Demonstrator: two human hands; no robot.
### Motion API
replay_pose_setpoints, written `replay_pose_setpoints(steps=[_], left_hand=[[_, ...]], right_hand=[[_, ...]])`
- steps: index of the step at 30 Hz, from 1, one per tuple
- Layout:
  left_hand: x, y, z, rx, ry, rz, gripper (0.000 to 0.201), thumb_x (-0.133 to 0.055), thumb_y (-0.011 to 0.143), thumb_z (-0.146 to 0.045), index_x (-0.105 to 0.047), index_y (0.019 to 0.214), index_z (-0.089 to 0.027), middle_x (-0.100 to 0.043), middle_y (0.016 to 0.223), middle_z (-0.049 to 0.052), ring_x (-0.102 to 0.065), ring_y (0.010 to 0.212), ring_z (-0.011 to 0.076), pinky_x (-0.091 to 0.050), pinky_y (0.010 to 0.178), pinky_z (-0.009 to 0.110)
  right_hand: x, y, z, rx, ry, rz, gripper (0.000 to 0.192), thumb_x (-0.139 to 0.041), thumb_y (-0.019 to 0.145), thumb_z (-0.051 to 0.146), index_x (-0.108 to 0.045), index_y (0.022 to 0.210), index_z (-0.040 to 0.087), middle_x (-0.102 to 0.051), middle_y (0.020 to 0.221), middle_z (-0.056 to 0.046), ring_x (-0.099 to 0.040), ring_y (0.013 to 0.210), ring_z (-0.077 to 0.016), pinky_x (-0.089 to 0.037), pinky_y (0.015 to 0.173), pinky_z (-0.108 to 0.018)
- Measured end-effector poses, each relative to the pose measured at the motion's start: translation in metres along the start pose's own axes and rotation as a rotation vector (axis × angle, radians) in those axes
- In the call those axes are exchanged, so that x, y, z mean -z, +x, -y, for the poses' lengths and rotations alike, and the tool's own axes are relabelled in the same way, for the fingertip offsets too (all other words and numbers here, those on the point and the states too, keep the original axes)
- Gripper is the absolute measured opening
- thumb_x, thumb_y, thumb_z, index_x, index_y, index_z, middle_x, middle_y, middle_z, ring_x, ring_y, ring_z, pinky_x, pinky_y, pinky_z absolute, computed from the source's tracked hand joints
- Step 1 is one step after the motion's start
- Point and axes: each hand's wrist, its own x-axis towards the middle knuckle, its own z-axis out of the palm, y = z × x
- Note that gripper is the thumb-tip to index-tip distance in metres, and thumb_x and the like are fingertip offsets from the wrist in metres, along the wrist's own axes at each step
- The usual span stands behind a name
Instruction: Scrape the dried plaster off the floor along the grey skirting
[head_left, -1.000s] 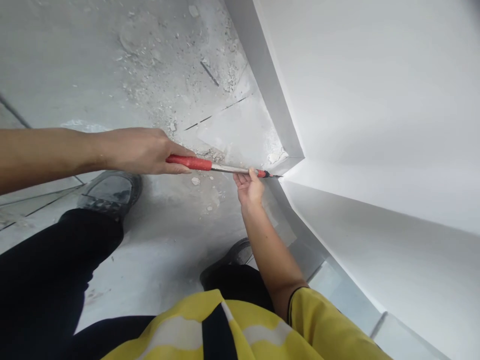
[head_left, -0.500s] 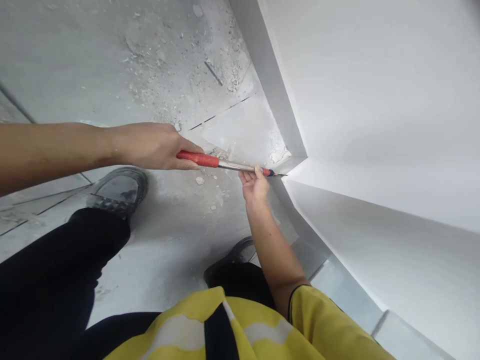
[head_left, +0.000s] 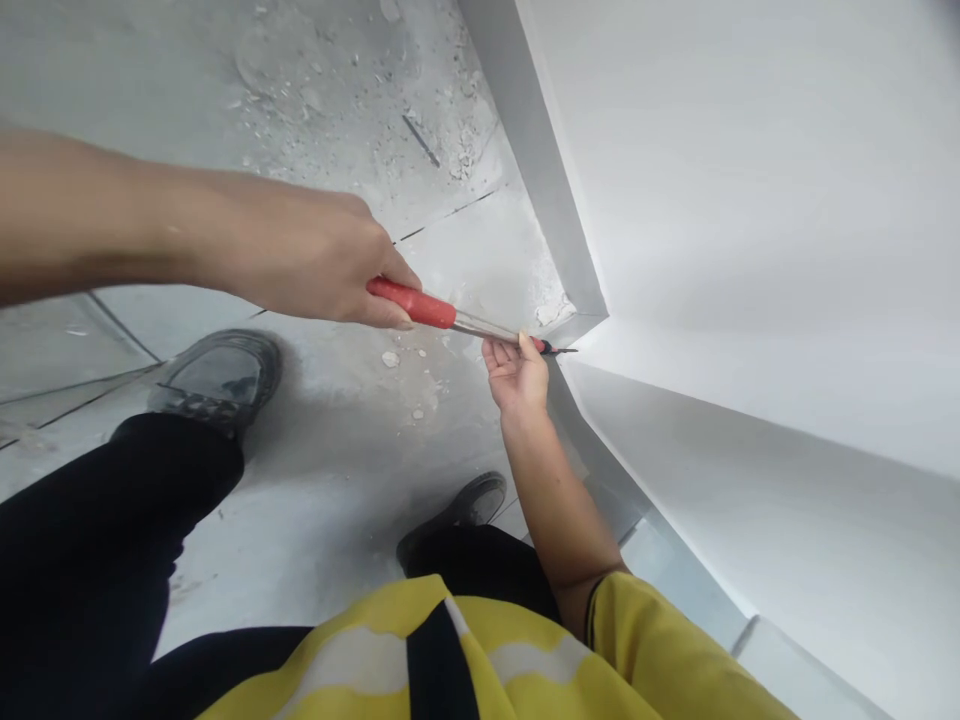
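Note:
A long-handled tool (head_left: 487, 327) with a red grip, a silver shaft and a thin dark tip spans between my hands. I cannot tell its exact kind. My left hand (head_left: 322, 255) is closed on the red grip, back of the hand up. Near the tip, my right hand (head_left: 519, 378) grips the shaft from below, its fingers and thumb curled around it. The dark tip points at the wall corner, by the grey skirting (head_left: 574, 318); whether it touches the wall is hard to tell.
White walls (head_left: 735, 180) rise on the right above the skirting. Plaster crumbs and dust (head_left: 322, 110) lie across the tiled floor (head_left: 315, 480), with a dark thin strip (head_left: 421, 141) among them. My shoes (head_left: 221, 375) stand left and below centre.
My left hand has come up and to the right with the red grip, so the tool slants more steeply. My right hand has shifted slightly right; the tip stays at the corner.

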Motion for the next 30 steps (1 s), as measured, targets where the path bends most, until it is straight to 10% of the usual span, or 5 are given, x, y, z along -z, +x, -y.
replay_pose_setpoints(steps=[9, 30], left_hand=[[0.029, 0.002, -0.042, 0.269, 0.263, 0.202, 0.057, -0.048, 0.068, -0.069, -0.068, 0.105, -0.031, -0.046, 0.042, -0.003, -0.046, 0.043, 0.0097, -0.028, 0.055, 0.026], [0.052, 0.020, -0.051, 0.180, 0.316, 0.212, 0.040, -0.049, 0.078, -0.057, -0.069, 0.101, -0.032, -0.055, 0.055, -0.001, -0.047, 0.048, 0.0117, -0.028, 0.052, 0.027]], right_hand=[[0.000, -0.004, 0.010, -0.031, 0.021, 0.012, 0.009, -0.051, 0.083, 0.024, -0.052, 0.078, 0.017, -0.065, 0.078, -0.004, -0.064, 0.087, -0.0155, -0.051, 0.085, -0.038], [0.000, 0.011, 0.012, 0.041, -0.026, -0.010, 0.011, -0.053, 0.081, 0.026, -0.054, 0.078, 0.016, -0.065, 0.077, -0.006, -0.064, 0.087, -0.0174, -0.051, 0.084, -0.040]])
